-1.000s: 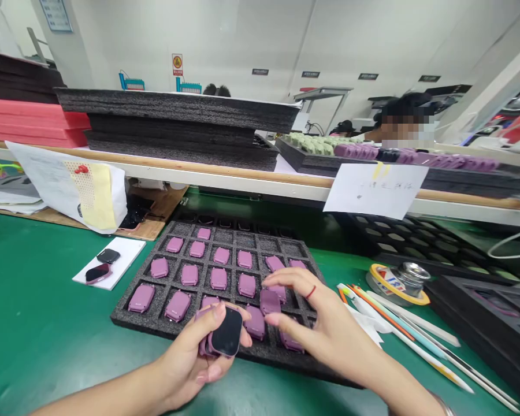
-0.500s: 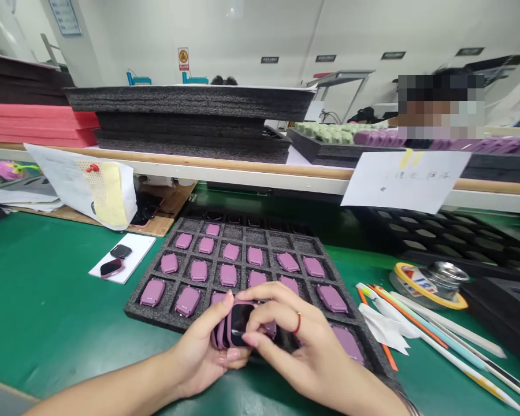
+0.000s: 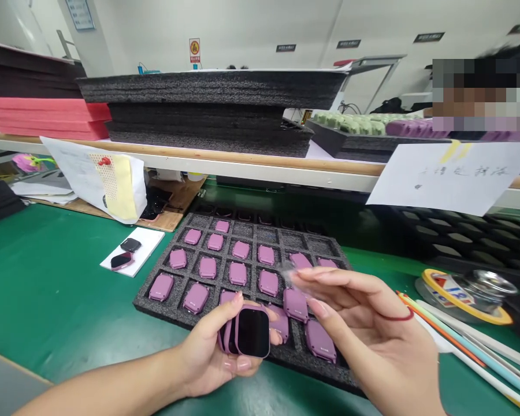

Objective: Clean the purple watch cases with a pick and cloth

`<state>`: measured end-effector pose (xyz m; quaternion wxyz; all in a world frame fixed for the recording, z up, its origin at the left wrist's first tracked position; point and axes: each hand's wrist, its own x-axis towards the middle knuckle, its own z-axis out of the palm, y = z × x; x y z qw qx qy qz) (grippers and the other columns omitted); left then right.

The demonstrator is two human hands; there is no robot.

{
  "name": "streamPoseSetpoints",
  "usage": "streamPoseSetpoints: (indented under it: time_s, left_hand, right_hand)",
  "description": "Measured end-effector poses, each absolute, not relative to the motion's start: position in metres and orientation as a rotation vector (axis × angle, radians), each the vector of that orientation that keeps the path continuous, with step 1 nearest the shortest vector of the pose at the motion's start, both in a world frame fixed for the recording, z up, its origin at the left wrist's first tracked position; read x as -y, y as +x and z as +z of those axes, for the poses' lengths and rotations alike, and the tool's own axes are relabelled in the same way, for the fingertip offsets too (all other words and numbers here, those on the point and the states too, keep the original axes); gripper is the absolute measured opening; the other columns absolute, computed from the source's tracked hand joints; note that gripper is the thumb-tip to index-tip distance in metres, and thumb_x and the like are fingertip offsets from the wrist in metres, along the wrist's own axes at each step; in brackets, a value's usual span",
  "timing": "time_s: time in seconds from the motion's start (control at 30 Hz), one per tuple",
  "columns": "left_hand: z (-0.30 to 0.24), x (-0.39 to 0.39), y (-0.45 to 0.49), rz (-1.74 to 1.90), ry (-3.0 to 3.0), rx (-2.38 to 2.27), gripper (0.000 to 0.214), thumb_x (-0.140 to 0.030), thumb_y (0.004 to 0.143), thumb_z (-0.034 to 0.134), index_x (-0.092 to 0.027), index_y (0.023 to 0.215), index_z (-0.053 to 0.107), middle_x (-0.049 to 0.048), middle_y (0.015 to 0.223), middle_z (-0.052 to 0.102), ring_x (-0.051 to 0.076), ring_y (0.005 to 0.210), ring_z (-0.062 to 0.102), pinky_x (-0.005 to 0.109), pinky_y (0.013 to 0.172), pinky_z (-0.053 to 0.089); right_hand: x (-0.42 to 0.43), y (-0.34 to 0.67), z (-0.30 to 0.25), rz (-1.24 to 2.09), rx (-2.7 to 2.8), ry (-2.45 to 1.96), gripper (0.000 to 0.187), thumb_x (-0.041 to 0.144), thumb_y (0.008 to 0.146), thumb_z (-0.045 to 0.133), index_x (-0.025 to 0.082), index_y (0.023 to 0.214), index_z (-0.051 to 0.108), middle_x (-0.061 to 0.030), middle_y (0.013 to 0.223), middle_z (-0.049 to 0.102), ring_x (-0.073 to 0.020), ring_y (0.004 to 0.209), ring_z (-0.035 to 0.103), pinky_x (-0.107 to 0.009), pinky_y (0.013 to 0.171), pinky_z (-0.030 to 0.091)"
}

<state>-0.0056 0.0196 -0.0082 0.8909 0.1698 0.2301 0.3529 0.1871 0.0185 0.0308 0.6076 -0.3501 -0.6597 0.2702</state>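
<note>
the green bench (image 3: 69,323) carries a black foam tray (image 3: 266,234). over its near right side the right grip (image 3: 385,323) is spread; at its near edge the left grip (image 3: 205,353) clasps stacked purple watches (image 3: 252,332) between thumb and fingers. over the tray, blurred clear film (image 3: 288,271) shows at the right grip's tips.

1. Black foam sheets (image 3: 212,89) are stacked on the far shelf (image 3: 260,171), with red foam sheets (image 3: 47,118) piled to their left.
2. A handwritten paper (image 3: 448,182) is taped to the shelf's right front.
3. A yellow-rimmed container (image 3: 464,296) is set at the right, just beyond several thin sticks (image 3: 472,333).
4. A small sign (image 3: 195,50) is mounted on the far wall (image 3: 242,29).
</note>
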Motion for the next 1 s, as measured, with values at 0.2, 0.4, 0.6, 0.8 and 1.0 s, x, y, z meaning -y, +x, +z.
streamPoseSetpoints:
  time_s: [0.2,0.4,0.6,0.8,1.0]
  left_hand:
    - [-0.007,-0.020,-0.005,0.738,0.418,-0.443,0.045,-0.053,0.074,0.080,-0.011,0.091,0.078,0.0081,0.078,0.075,0.003,0.035,0.046,0.020,0.038,0.015]
    - [-0.007,-0.020,-0.004,0.747,0.438,-0.430,0.043,-0.053,0.077,0.078,-0.012,0.092,0.077,0.0074,0.080,0.074,0.003,0.037,0.047,0.020,0.039,0.015]
    - [-0.011,-0.019,-0.005,0.727,0.417,-0.424,0.043,-0.055,0.077,0.077,-0.014,0.090,0.073,0.0018,0.063,0.064,0.005,0.039,0.047,0.020,0.040,0.013]
    - [-0.008,-0.020,-0.007,0.690,0.363,-0.433,0.046,-0.054,0.074,0.080,-0.012,0.092,0.073,0.0019,0.066,0.062,0.004,0.041,0.046,0.019,0.040,0.010]
    - [-0.003,-0.015,-0.004,0.737,0.396,-0.499,0.049,-0.056,0.070,0.083,-0.013,0.086,0.068,-0.0032,0.059,0.054,0.002,0.038,0.037,0.018,0.040,0.009]
  right_hand:
    - [-0.024,0.198,0.029,0.321,1.768,-0.777,0.021,0.006,0.087,0.068,0.025,0.097,0.070,-0.0001,0.092,0.077,-0.0143,0.091,0.075,-0.023,0.085,0.062]
    - [-0.025,0.198,0.028,0.151,1.902,-0.740,0.021,0.007,0.087,0.068,0.024,0.099,0.072,-0.0020,0.093,0.080,-0.0170,0.088,0.077,-0.027,0.083,0.064]
    - [-0.012,0.201,0.025,0.172,2.115,-0.636,0.036,0.009,0.091,0.066,0.030,0.120,0.071,-0.0022,0.103,0.080,-0.0204,0.093,0.077,-0.032,0.086,0.065]
    - [-0.002,0.195,0.014,0.189,2.190,-0.596,0.034,0.023,0.103,0.050,0.033,0.132,0.065,-0.0014,0.106,0.079,-0.0205,0.102,0.074,-0.033,0.096,0.060]
    - [-0.012,0.186,0.024,0.057,2.241,-0.519,0.025,0.014,0.091,0.067,0.022,0.114,0.070,-0.0046,0.095,0.079,-0.0203,0.086,0.073,-0.034,0.081,0.061]
